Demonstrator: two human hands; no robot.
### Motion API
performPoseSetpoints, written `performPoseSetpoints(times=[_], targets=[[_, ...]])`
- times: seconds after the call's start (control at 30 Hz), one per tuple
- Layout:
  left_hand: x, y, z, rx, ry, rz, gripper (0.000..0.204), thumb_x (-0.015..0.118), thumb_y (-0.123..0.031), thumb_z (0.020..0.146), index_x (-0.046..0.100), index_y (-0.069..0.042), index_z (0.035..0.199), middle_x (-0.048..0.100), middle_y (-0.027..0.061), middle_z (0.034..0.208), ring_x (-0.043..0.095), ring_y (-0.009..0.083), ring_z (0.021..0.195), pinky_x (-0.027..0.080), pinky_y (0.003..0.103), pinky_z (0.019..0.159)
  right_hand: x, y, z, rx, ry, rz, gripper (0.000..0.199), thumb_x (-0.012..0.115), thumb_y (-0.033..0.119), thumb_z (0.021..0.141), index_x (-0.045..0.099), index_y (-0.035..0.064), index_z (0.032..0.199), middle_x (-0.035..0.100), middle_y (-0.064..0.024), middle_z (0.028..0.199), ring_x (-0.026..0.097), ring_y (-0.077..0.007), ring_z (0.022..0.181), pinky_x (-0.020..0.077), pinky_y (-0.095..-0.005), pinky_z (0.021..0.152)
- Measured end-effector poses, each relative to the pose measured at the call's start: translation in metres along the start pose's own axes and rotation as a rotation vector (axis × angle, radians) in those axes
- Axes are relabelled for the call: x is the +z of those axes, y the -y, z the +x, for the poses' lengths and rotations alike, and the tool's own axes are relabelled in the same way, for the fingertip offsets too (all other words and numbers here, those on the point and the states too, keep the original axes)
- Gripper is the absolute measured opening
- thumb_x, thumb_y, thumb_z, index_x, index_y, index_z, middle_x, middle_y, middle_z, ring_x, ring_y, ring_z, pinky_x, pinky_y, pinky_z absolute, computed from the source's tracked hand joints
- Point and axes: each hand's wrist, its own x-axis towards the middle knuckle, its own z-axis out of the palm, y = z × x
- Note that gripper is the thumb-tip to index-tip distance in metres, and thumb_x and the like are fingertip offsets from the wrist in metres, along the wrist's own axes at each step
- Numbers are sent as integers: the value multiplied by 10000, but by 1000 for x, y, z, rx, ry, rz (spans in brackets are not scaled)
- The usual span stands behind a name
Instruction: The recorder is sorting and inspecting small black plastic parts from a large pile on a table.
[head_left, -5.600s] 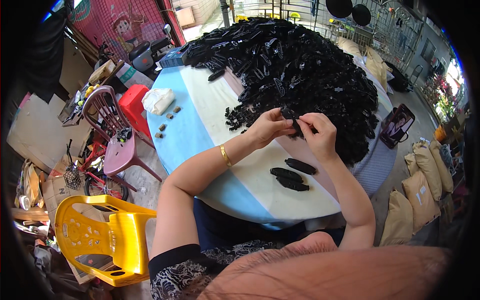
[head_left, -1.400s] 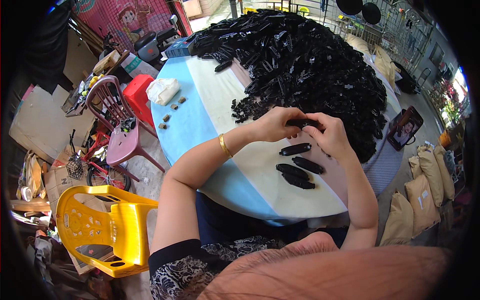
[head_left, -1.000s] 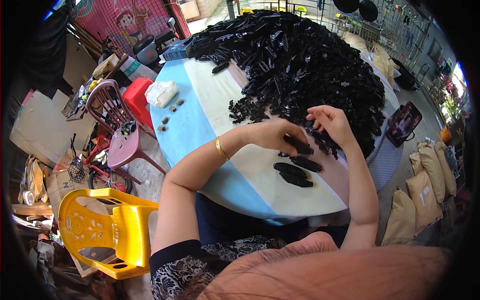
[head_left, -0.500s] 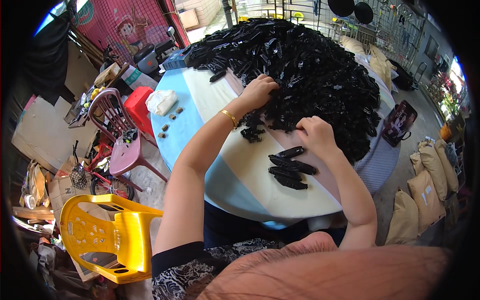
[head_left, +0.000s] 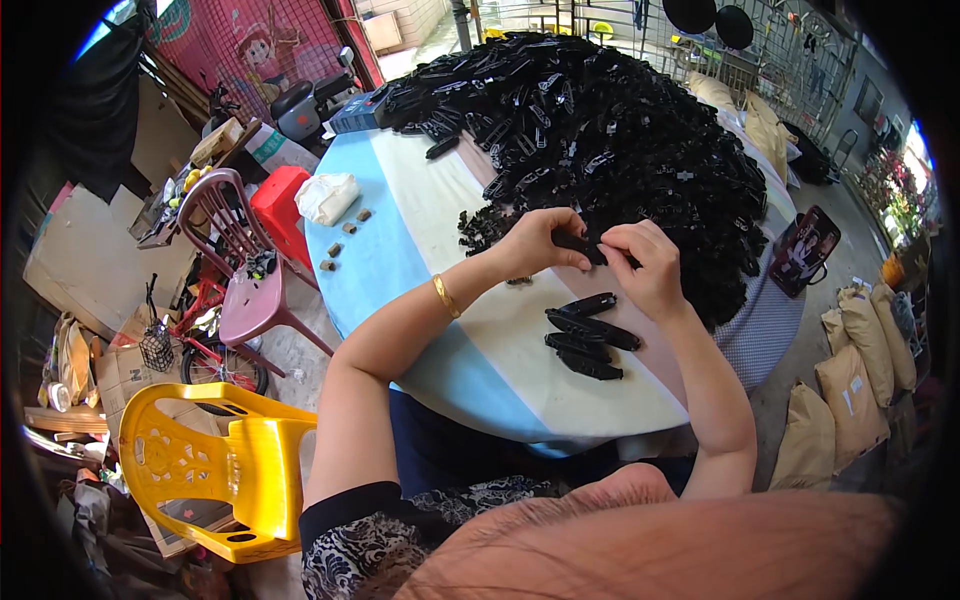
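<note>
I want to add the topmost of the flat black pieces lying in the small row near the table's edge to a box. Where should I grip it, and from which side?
Grip the topmost black piece across its narrow width near the middle, coming from above. It lies flat on the table, long and slim, slightly apart from the other black pieces below it, so both long edges look free. The right hand hovers close above; probably approach from the table's near edge.

black plastic parts (head_left: 600,130) in heap; desk (head_left: 400,270) striped pale blue and cream; gold bangle (head_left: 445,296); yellow chair (head_left: 215,470); red stool (head_left: 280,205); maroon chair (head_left: 245,290); black-and-white patterned sleeve (head_left: 370,540).
</note>
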Motion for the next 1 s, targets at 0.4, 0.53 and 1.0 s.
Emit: performPoseSetpoints(times=[0.4, 0.53, 1.0], targets=[[6, -10, -9, -216, 47, -328, 283, 727, -36, 742, 584, 37, 976, 651, 89, 844, 649, 138, 770, 530, 236, 701, 1, 10, -3, -150, 151, -160, 148, 661, -28, 656, 639, 17, 795, 629, -74, 825, 583, -222, 718, 505, -295, 586], [1, -7, -10, -280, 73, -583, 325, 682, -50, 792, 555, 74, 1065, 638, 121, 956, 652, 170, 849, 533, 255, 766, -2, 14, 1, -189, 180, -234, 165, 642, -33, 645, 635, 16, 802, 620, -73, 834, 578, -221, 728, 507, -291, 594], [4, -20, -17, 50, 89, -118, 214, 653, 9, 782, 493, -17, 922, 602, 32, 868, 541, 67, 808, 463, 224, 701, -8, 4, 0, 806, 561, 398, 333, 686, 62, 759, 609, -57, 1060, 643, -42, 781, 569, -66, 664, 471, -202, 625]])
